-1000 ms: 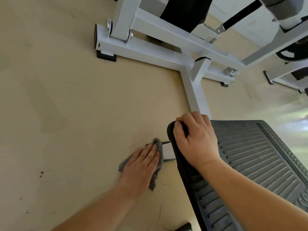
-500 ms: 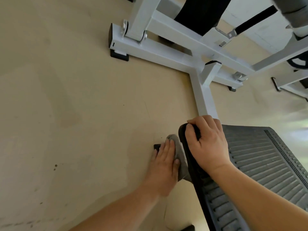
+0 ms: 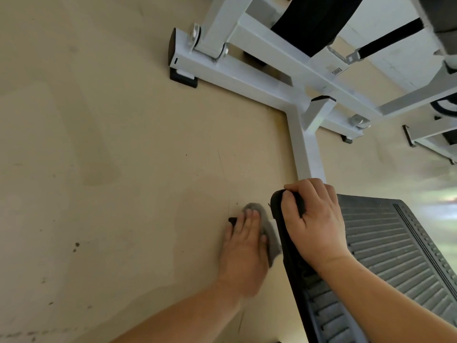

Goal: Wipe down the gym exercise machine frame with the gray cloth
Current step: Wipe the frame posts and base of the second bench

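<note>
The white steel machine frame (image 3: 306, 154) lies on the tan floor, with one beam running under a black ribbed footplate (image 3: 385, 246). My left hand (image 3: 243, 246) lies flat with straight fingers on the gray cloth (image 3: 268, 233), pressing it onto the low frame end beside the footplate's left edge. Most of that frame end is hidden under the cloth and hand; a black foot cap (image 3: 232, 220) pokes out at my fingertips. My right hand (image 3: 314, 219) grips the top left corner of the footplate, fingers curled over its rim.
The frame's cross beam (image 3: 222, 70) with black rubber feet and bolts lies farther off. A black pad (image 3: 311, 18) and strap rise at the top. Another white frame piece (image 3: 430, 137) sits at the right. Bare tan floor (image 3: 111, 169) spreads to the left.
My left hand slid the cloth from the floor side rightward onto the frame end next to the footplate. The view shifted closer. My right hand kept its grip.
</note>
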Demonstrator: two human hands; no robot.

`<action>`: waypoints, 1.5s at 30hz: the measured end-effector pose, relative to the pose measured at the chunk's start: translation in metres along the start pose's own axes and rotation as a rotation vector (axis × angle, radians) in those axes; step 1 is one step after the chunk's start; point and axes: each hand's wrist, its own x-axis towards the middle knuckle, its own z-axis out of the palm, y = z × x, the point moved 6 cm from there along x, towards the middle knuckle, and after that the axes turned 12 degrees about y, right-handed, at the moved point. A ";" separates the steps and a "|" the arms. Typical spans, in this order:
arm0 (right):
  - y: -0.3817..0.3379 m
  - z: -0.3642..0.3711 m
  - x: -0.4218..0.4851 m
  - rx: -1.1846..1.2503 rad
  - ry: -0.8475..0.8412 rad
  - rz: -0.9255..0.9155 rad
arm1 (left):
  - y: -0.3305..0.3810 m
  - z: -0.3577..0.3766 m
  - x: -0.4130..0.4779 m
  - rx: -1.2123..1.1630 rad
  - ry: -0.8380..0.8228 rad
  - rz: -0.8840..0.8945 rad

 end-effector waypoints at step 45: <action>0.006 0.004 -0.002 -0.040 0.002 -0.037 | -0.016 -0.094 0.003 -0.198 0.167 -0.119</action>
